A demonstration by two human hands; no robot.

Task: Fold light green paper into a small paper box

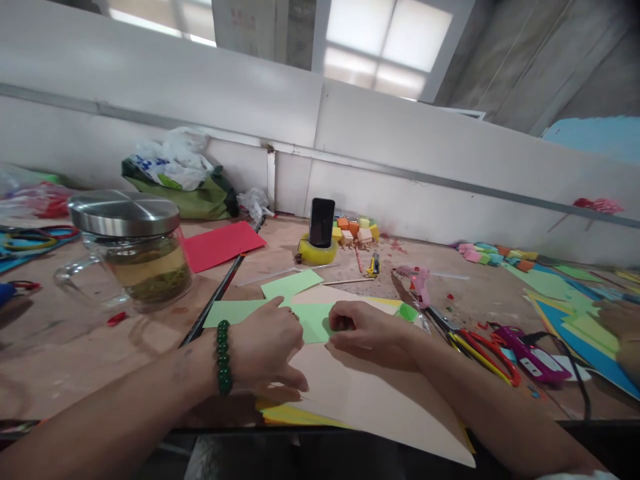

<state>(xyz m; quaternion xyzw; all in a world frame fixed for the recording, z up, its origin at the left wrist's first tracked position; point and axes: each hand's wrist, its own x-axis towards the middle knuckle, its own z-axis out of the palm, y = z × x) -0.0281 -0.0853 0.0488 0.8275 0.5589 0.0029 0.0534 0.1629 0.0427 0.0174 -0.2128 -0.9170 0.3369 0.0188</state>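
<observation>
The left hand (265, 350), a green bead bracelet (223, 357) at its wrist, lies palm down with fingers curled loosely together, pressing on the near edge of a light green paper sheet (310, 320). The right hand (367, 331) rests just beside it, its fingertips pinched together on the sheet's right part. The green sheet lies flat between the two hands, on top of a large beige card sheet (370, 393) that covers yellow paper on the brown worktop (75, 360). Both forearms reach in from the near edge, angled toward each other. A lidded glass mug of tea (135, 253) stands well apart to the left; red-handled scissors (487, 353) lie near the right forearm.
</observation>
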